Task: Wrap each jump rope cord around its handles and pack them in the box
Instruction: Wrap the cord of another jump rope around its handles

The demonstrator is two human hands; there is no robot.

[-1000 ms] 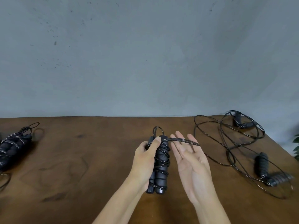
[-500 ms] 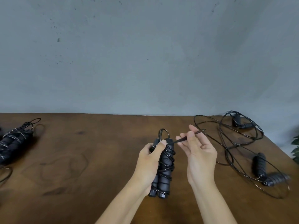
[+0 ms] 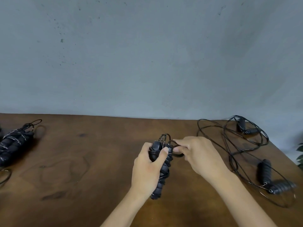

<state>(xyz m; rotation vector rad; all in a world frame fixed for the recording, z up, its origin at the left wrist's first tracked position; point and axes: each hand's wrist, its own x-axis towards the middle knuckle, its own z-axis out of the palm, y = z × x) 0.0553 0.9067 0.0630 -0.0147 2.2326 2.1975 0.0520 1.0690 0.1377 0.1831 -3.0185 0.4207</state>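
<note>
Closing in from its earlier open reach, the right hand (image 3: 196, 154) is pinching the last cord loop (image 3: 176, 149) against the handles (image 3: 161, 169), gripped above the table (image 3: 82, 161) by the left hand (image 3: 147, 167), likely finishing this wrap.

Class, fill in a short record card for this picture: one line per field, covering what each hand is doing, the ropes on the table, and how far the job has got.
Left hand: left hand grips the wrapped handle pair, held upright above the table
Right hand: right hand pinches the cord end loop beside the handle tops
Finished bundle: wrapped rope lying at far left
Still loose: two unwound ropes, far one and near one, cords tangled at right
Box: not in view
Stage: wrap nearly complete, end not yet secured
</note>
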